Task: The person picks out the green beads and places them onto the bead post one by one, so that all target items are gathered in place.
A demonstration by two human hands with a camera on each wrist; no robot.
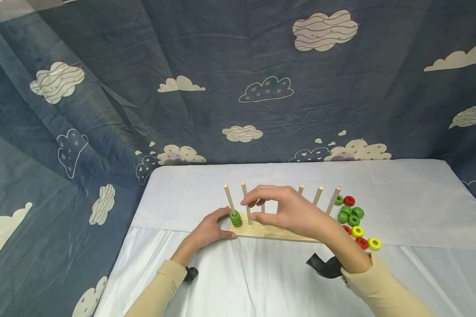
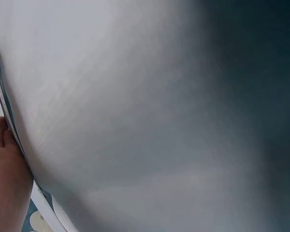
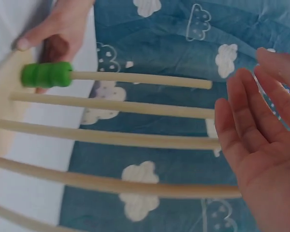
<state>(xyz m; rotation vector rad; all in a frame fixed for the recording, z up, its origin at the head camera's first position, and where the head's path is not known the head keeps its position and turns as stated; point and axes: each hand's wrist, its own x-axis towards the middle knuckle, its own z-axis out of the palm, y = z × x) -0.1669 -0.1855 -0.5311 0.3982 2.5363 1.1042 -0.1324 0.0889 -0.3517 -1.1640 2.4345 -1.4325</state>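
A long wooden peg board (image 1: 277, 233) with several upright pegs lies on the table. Green rings (image 3: 47, 75) are stacked at the bottom of its leftmost peg (image 1: 229, 199). My left hand (image 1: 209, 228) grips the board's left end, thumb at the front edge and fingers round the back corner. Over the pegs hangs my right hand (image 1: 287, 209), thumb and fingers apart with nothing between them, hiding some of the pegs in the head view. In the right wrist view its fingers are near the peg tips. The left wrist view shows mostly blurred white cloth.
Right of the board lie loose green rings (image 1: 354, 220), red rings (image 1: 349, 200) and yellow rings (image 1: 374, 244), several in all, some close behind the right forearm. A white cloth (image 1: 174, 193) covers the table. Behind it hangs a dark blue cloud-patterned curtain (image 1: 222, 110).
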